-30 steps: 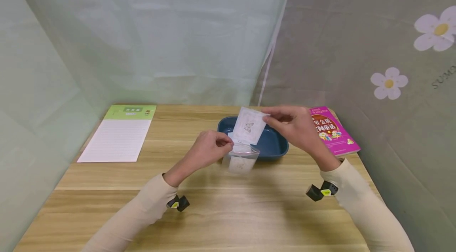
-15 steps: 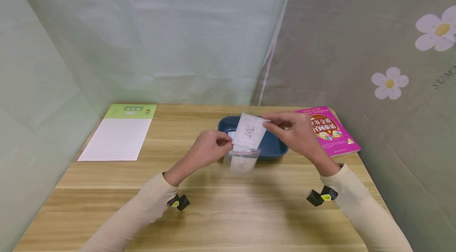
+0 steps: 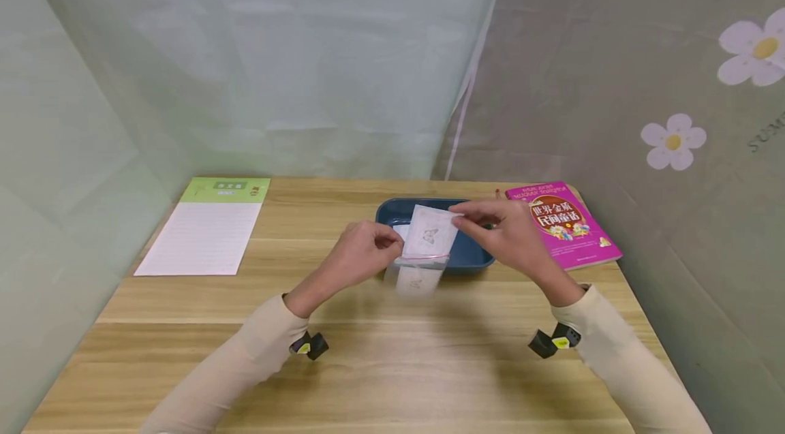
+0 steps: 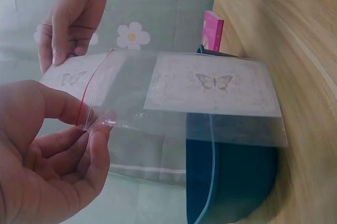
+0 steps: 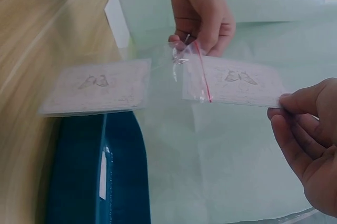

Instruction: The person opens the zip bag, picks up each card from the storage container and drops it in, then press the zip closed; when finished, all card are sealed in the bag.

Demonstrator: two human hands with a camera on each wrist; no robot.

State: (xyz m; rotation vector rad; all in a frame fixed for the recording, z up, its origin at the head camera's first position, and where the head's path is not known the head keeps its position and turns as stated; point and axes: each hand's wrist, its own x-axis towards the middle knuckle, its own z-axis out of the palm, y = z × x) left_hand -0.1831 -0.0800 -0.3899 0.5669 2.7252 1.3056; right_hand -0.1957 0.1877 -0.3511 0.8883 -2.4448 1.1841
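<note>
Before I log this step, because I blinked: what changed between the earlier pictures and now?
The right hand has lowered the upper butterfly card toward the clear bag; its lower end now lies past the bag's red strip. Nothing was let go: the left hand still pinches the bag. The blue tray, notepad and pink book stayed put.

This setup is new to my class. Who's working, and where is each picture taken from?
No machine works here, only a person's left hand and right hand. The wide picture comes from a camera on the head, looking down; the two closer ones come from small black cameras on the wrists. On the wooden table are a blue tub, a lined writing pad and a pink fairy-tale book. The left hand pinches a clear zip bag holding a butterfly card; the right hand grips a second butterfly card, its end apparently inside the bag's mouth.
</note>
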